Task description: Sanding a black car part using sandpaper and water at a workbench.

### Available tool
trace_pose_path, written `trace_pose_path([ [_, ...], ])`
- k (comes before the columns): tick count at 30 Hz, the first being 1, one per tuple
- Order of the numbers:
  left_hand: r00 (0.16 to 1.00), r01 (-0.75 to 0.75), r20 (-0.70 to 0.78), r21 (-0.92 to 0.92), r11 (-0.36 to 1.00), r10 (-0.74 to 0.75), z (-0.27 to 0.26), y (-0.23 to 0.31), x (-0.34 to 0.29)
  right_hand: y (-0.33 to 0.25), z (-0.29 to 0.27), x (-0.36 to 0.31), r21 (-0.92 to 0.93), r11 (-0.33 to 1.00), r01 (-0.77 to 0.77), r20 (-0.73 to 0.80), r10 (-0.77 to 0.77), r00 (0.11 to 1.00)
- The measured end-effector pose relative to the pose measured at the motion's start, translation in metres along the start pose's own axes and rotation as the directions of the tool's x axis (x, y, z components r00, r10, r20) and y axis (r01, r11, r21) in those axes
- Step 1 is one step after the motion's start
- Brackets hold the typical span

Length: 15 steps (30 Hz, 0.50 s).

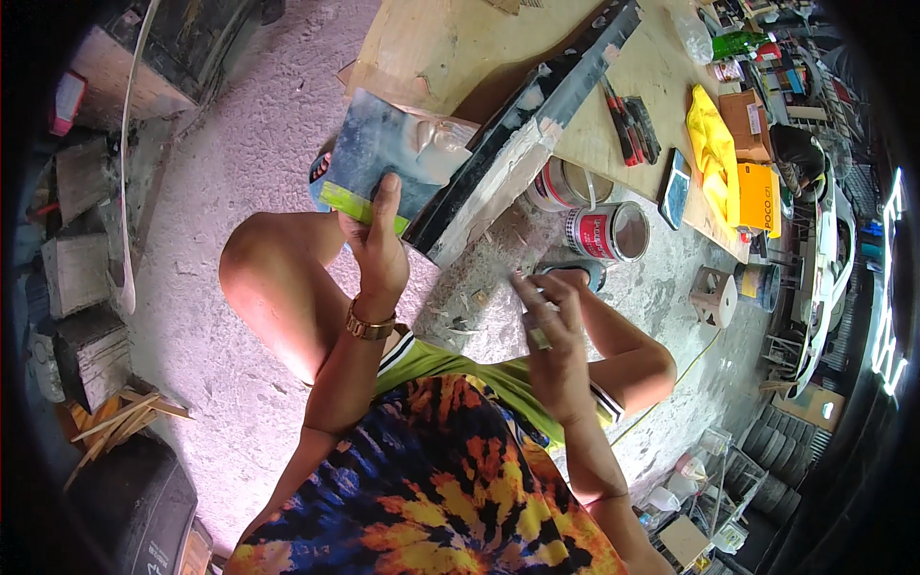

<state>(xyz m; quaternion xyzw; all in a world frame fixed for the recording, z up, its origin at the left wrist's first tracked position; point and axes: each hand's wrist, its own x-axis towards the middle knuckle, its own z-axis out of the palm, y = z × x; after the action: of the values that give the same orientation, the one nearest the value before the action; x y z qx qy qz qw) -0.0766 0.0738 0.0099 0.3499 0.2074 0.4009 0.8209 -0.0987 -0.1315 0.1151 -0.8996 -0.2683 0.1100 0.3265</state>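
Observation:
My left hand [381,244] grips a flat grey-blue board [369,144] by its yellow-green edge, thumb on top. A smear of pinkish-beige putty [431,144] lies at the board's far right. Close to the board, a long black panel [517,120] slants across the table corner, its near side coated with pale filler [508,187]. My right hand [556,335] is raised over my lap, right of the panel's near end. Its fingers are curled and blurred around a small thing I cannot make out.
Two open cans stand under the table's edge, the nearer can [613,233] with a red and white label. On the wooden table [575,144] lie red-handled tools [625,125], a phone [675,189], yellow cloth [711,144] and boxes [757,196]. Wood scraps [125,422] lie at left.

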Motion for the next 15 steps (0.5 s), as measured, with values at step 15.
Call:
trace_pose_path([
  [15, 0.961, 0.061, 0.224, 0.399, 0.915, -0.161, -0.004, 0.078, -0.038, 0.024, -0.042, 0.001, -0.034, 0.954, 0.298, 0.052, -0.296, 0.954],
])
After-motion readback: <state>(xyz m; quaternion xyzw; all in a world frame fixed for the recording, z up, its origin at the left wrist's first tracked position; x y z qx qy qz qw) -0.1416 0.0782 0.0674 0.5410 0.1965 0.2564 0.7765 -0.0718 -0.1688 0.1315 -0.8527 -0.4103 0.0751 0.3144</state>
